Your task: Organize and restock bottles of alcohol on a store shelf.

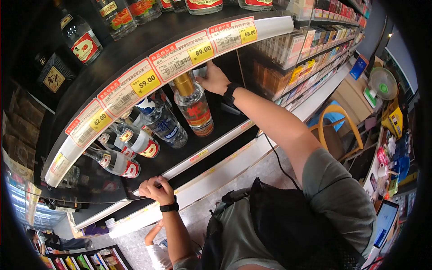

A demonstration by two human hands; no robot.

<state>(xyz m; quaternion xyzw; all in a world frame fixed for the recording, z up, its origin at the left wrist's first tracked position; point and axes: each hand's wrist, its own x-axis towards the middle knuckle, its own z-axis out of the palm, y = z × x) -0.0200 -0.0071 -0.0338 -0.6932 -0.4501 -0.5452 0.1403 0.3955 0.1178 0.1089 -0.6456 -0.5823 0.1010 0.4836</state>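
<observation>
My right hand (213, 80) reaches under the upper shelf (270, 28), just behind a gold-capped clear bottle (195, 108) with a red label. Its thumb and fingers close around something pale there, partly hidden by the shelf strip. My left hand (157, 189) is lower, at the front edge of the lower shelf (180, 167), fingers curled in; what they hold, if anything, is hidden. Between the hands stand a clear bottle with blue lettering (167, 126) and a bottle with a red-and-white label (140, 140). Another such bottle (118, 164) is nearest my left hand.
Price tags (144, 83) line the curved upper shelf, with liquor bottles (83, 42) above. Cigarette packs (310, 67) fill racks on the right. A wooden chair (346, 130) and a fan (383, 83) are farther right. A person's arm (154, 231) shows below my left hand.
</observation>
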